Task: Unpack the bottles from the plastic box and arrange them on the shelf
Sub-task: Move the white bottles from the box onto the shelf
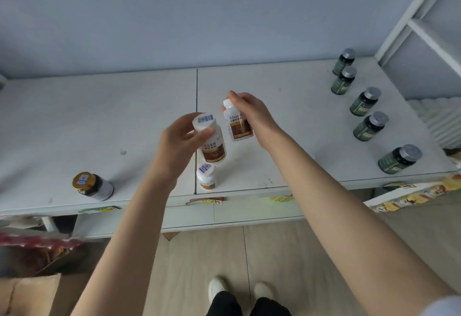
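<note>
Holding one white bottle in each hand, the person faces the white shelf (pixel 99 121). Three white bottles show in all. The left hand (pixel 179 143) curls round the cap end of the first white bottle (pixel 212 143). Its cap leans up and left, and its bottom points down and right. The right hand (pixel 252 116) wraps round the second white bottle (pixel 237 126), which is nearly upright with its cap on top. Both bottles are over the middle of the shelf. The third white bottle (pixel 206 178) stands on the shelf just below them, cap up. Five dark green bottles (pixel 365 102) with silver caps stand in a line at the right. One gold-capped bottle (pixel 92 186) stands alone at the left. A cardboard box (pixel 30 295) sits on the floor, and what is in it cannot be seen.
</note>
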